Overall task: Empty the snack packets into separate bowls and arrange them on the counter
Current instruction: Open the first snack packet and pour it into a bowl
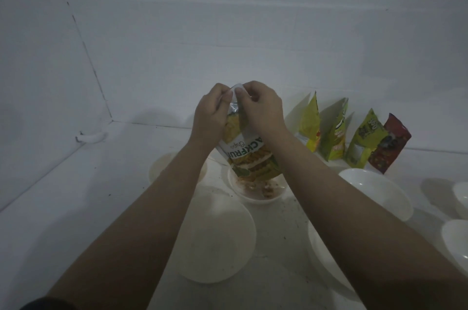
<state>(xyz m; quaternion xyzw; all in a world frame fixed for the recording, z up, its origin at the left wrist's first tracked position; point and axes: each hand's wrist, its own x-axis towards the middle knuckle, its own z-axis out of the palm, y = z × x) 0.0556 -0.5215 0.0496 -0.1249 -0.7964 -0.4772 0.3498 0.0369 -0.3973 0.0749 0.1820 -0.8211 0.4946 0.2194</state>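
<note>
Foil packet: upside down, both hands pinch it, fingers closed.
Bowl: filling.
Left: four packets.

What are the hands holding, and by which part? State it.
Both the left hand and right hand pinch the upturned bottom edge of the inverted jackfruit chips packet, above a bowl.

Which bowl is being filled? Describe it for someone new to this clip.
Start at the upside-down jackfruit packet both hands hold over the counter. The small white bowl sits directly below its mouth. Unlike the neighbouring bowls, it holds brownish chips.
</note>
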